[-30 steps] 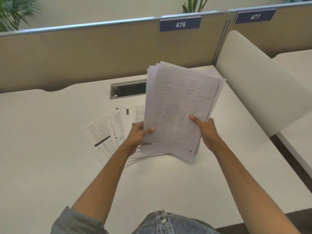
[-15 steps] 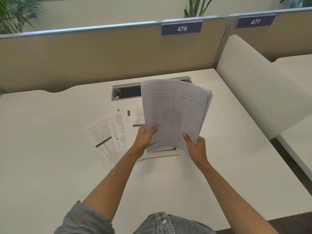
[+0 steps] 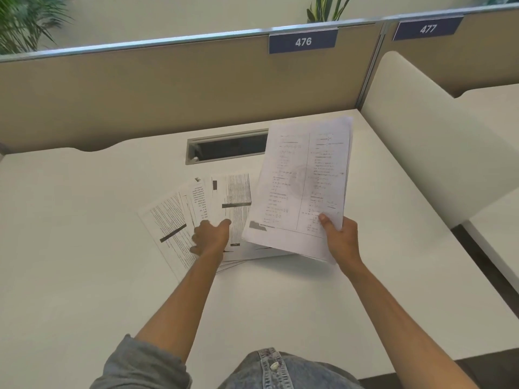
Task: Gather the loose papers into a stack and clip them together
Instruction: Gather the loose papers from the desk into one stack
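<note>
My right hand [image 3: 340,237] grips a gathered stack of printed papers [image 3: 302,181] by its lower right corner, holding it tilted above the white desk [image 3: 84,276]. Several loose papers [image 3: 179,220] lie fanned out on the desk to the left of the stack, partly hidden under it. My left hand [image 3: 211,237] rests on these loose sheets with its fingers spread and pressing down, holding nothing. No clip is visible.
A rectangular cable slot [image 3: 227,148] is cut into the desk behind the papers. A beige partition [image 3: 168,88] with a sign 476 closes the back. A white side panel [image 3: 427,136] borders the desk on the right.
My left hand has let go of the stack and dropped onto the loose sheets on the desk. The stack, now in my right hand only, has shifted to the right.
</note>
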Action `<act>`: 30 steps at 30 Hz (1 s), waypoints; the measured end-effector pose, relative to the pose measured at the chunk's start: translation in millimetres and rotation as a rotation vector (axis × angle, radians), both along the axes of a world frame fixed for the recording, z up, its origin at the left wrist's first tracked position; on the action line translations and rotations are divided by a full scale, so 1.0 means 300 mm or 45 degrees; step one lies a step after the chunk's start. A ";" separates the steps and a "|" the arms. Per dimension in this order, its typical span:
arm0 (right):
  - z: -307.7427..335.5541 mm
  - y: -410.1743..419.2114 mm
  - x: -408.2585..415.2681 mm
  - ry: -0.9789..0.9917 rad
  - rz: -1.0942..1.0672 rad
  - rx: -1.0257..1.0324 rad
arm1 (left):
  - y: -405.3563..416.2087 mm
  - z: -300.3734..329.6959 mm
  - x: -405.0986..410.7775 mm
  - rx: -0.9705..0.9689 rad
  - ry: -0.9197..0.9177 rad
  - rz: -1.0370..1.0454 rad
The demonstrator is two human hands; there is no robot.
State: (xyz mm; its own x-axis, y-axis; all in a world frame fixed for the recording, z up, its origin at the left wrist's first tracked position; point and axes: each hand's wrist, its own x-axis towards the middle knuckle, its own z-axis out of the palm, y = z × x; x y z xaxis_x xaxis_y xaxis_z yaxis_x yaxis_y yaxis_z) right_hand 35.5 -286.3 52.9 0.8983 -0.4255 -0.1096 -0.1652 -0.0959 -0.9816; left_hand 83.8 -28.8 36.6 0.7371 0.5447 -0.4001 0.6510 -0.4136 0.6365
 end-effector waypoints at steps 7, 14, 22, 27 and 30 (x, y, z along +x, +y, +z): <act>-0.017 -0.016 -0.014 0.075 0.009 0.018 | 0.000 -0.030 0.008 0.320 0.193 -0.086; -0.007 -0.021 -0.023 0.084 0.005 0.024 | -0.013 -0.029 0.021 0.288 0.236 -0.021; -0.002 -0.011 -0.024 0.091 0.009 0.036 | 0.021 -0.037 0.033 0.152 0.205 0.008; 0.011 -0.009 -0.022 0.090 0.026 0.033 | 0.042 -0.046 0.021 0.060 0.107 0.042; 0.014 -0.009 -0.022 0.095 0.033 0.045 | 0.051 -0.053 0.008 0.056 0.050 0.049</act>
